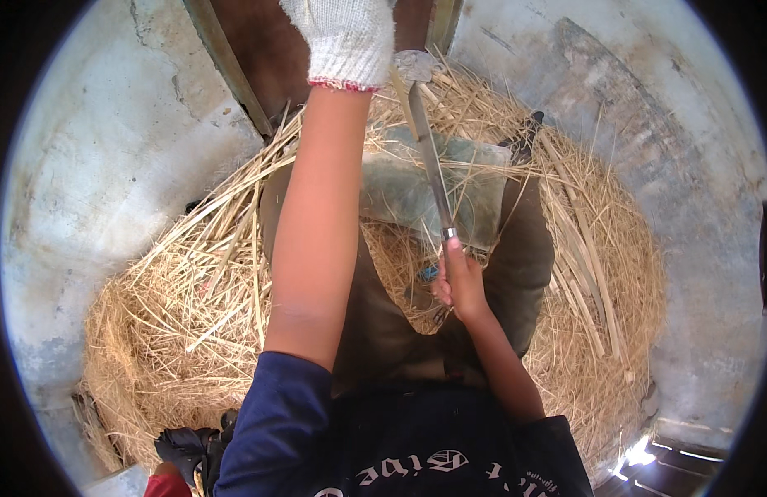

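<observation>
Centrally, bare right hand (458,286) gripped a long steel-bladed knife (429,157).
White-knit-gloved left hand (346,37), upper frame, pinched a pale straw strip (400,95) against the blade, apparently for splitting, over loose yellow straw (176,315).

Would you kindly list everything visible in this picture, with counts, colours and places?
long steel knife blade: one, grey, upright at centre, tip up near the glove
pale split strip: one, straw-coloured, against the blade near its tip
heap of dry straw strips: one, tan, spread around the seated person
grey-green folded cloth: one, across the lap, behind the blade
concrete floor: grey, around the heap
brown trousers: one pair, on the knees
left hand in a white knitted glove: one, raised at top
right hand: one, bare, fingers closed on the knife handle
</observation>
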{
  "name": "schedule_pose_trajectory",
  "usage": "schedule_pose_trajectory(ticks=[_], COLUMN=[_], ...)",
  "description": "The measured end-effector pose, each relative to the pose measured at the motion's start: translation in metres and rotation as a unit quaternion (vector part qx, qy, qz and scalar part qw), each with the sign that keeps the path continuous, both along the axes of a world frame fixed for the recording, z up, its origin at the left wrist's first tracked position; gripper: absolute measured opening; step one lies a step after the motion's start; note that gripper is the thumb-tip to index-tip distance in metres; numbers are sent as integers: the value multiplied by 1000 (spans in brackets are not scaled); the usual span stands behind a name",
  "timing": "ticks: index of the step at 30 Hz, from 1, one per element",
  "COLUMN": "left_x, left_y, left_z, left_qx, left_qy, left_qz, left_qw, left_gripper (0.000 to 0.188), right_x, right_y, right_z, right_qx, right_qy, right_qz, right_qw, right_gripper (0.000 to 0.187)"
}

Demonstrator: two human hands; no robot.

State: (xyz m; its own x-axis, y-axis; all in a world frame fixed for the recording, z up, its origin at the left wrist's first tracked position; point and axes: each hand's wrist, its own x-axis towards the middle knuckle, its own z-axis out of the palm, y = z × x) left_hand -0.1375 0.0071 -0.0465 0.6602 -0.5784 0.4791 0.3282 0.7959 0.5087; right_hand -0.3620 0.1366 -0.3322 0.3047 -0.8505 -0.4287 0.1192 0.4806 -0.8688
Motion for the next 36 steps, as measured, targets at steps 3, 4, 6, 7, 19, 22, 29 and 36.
schedule_pose_trajectory(ticks=[3, 4, 6, 7, 19, 22, 29, 36], left_x=[1, 0, -2, -2, -10, -6, -13, -20], left_y=[0, -1, -3, -5, -11, 0, -4, -15], left_z=[0, 0, 1, 1, -9, -2, 0, -7], left_qx=[34, 33, 36, 28, 16, 25, 41, -35], left_qy=[-12, -7, 4, 6, 10, 10, -4, 27], left_qz=[-19, -13, 3, 1, -41, -29, -39, -45], left_qw=[999, 999, 999, 1000, 999, 999, 998, 998], left_gripper=[34, 34, 33, 32, 29, 32, 30, 24], right_x=[5, 9, 12, 11, 19, 8, -1, 2], right_y=[4, 5, 11, 14, -9, -4, 7, 1], right_z=[31, 43, 63, 71, -22, -5, 86, 56], right_qx=[154, 115, 64, -6, -239, -92, -49, -350], right_qy=[-275, -215, -82, -75, 240, 137, 78, 14], right_qz=[11, -7, -61, -70, -79, -24, -63, -96], right_qw=[949, 970, 993, 995, 938, 986, 994, 932], right_gripper=[60, 60, 60, 61, 57, 57, 56, 54])
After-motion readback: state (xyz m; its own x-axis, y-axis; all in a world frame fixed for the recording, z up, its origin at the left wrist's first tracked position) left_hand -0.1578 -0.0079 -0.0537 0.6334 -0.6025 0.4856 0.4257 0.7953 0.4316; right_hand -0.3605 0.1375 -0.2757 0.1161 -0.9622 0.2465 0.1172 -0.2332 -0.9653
